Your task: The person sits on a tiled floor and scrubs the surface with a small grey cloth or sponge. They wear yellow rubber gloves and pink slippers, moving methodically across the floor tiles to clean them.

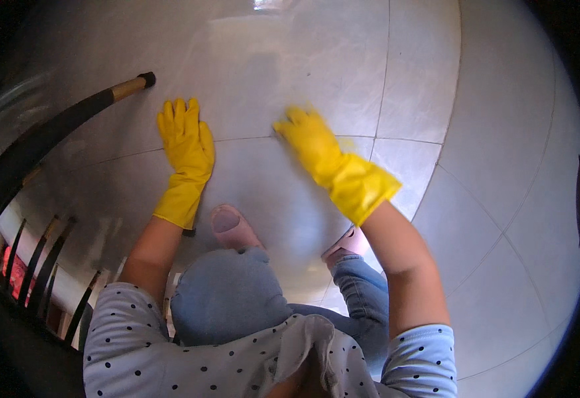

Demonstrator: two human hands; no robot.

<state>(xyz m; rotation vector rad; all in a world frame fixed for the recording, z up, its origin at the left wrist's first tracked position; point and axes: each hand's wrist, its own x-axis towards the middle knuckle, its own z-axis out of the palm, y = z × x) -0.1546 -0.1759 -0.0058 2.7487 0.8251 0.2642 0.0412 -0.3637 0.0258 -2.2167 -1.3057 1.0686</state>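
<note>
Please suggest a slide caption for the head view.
Crouching person presses yellow-gloved left hand flat and blurred right hand on the grey tiled floor.

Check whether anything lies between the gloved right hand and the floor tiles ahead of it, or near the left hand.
Nothing visible blocks the right hand; it is blurred, on bare tiled floor. The left hand lies flat on the tiles, fingers spread. The nearest thing is a dark chair leg, off to the left, apart from it.

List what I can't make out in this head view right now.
- Right hand: motion blur; whether it holds a cloth is unclear.
- Left hand: flat on the floor tiles; anything beneath is hidden.
- Chair: cut off by the left edge.
- Pink slippers: partly hidden by the knees.
</note>
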